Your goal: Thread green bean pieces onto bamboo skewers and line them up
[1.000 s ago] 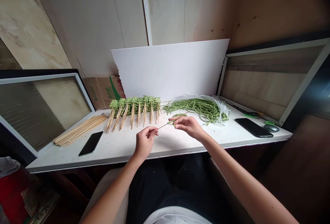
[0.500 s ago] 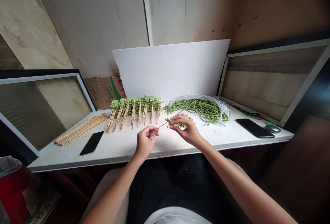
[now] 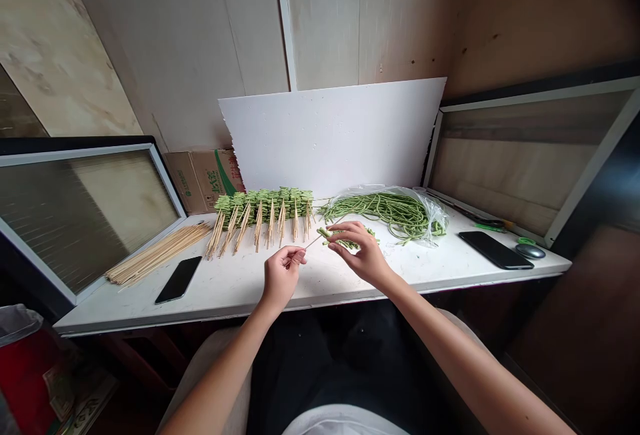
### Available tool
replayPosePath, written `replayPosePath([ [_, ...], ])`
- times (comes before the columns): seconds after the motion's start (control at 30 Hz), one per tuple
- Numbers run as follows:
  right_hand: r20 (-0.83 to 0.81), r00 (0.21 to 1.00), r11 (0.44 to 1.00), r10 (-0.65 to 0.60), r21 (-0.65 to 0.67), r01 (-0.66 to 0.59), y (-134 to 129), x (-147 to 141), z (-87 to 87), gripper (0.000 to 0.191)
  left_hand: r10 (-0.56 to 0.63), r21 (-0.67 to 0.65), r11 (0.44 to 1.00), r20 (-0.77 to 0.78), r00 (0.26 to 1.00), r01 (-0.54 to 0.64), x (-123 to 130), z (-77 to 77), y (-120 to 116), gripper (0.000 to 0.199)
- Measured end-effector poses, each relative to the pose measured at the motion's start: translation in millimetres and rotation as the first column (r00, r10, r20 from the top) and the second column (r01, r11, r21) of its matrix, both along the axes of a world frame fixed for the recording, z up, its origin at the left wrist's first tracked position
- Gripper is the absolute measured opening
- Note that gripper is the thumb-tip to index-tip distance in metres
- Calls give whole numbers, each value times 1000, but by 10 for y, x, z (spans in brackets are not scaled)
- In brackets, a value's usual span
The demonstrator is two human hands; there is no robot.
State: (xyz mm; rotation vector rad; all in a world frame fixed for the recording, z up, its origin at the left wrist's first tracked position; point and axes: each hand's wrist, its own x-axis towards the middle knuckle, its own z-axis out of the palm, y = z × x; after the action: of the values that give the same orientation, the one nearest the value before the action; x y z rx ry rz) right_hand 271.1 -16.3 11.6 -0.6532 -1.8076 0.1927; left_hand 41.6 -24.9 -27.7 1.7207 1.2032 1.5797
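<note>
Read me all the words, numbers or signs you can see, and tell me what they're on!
Nothing here can be read for sure.
Cardboard box: big green characters, too blurred to quote, and a smaller line of print, too small to read.
Black smartphone and black smartphone: no writing can be seen.

Bench point(image 3: 310, 295): loose skewers point(image 3: 159, 253) at left end, first phone point(image 3: 179, 279) just right of them. Skewered beans point(image 3: 263, 209) in row at back centre, points frontward. Bagged long beans point(image 3: 385, 213) right of row. Second phone point(image 3: 495, 249) further right; scissors point(image 3: 487, 224) behind it; round dark object point(image 3: 530, 251) beside it. Foam board point(image 3: 330, 138) upright behind row and bag. Cardboard box point(image 3: 200, 181) left of board. Framed panels point(image 3: 85, 221) point(image 3: 515, 161) at both bench ends.
</note>
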Motion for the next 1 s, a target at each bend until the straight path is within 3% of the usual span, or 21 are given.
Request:
replayPosePath([
  [0.13, -252, 968, 962, -16, -269, -55, 70, 87, 6, 19, 38, 12, 999, 10, 999, -38, -55, 31, 25, 35],
  [0.27, -583, 812, 818, -39, -485, -309, 220, 218, -22, 35, 44, 27, 999, -17, 999, -43, -103, 58, 35, 35],
  [0.4, -764, 645, 699, -24, -474, -536, 309, 343, -25, 35, 42, 65, 997, -74, 996, -37, -152, 61, 59, 31],
  [0.53, -823, 566, 632, 40, -418, -652, 326, 385, -25, 27, 72, 90, 994, -116, 991, -61, -189, 55, 80, 31],
  [0.73, -851, 517, 579, 93, -376, -724, 325, 351, -46, 27, 95, 76, 994, -160, 982, -84, -194, 80, 59, 29],
  [1.0, -847, 525, 570, 78, -394, -721, 330, 336, -42, 26, 59, 67, 997, -173, 983, -48, -168, 84, 43, 27],
])
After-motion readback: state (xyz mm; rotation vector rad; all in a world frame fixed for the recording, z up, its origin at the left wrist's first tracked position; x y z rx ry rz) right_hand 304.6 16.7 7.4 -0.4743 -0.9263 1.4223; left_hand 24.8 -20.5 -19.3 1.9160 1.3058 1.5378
